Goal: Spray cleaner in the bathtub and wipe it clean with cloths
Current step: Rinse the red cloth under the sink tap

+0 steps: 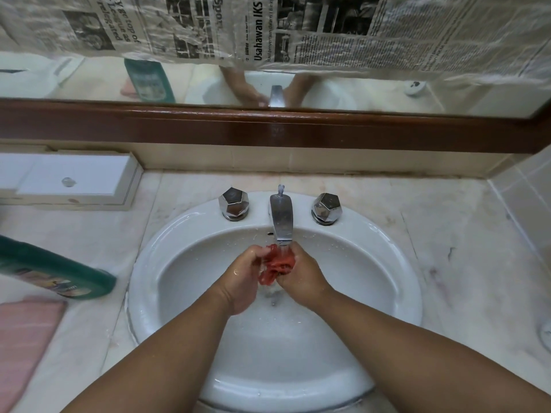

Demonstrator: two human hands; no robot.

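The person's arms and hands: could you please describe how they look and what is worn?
The left forearm and right forearm are bare, no sleeve in view. The left hand and right hand are ungloved; no watch or bracelet shows at either wrist. Droplets glisten on the left hand.

Marble counter [447, 263], white basin [390, 251] — wood-framed mirror [372, 90] (newspaper [328, 28] on top)

My red cloth [275, 265] is wet, wrinkly fabric. Shiny chrome metal on tap [281, 219] & knobs [234, 203]; sink [372, 263] is glossy white ceramic. Polished dark wood on mirror frame [268, 129].
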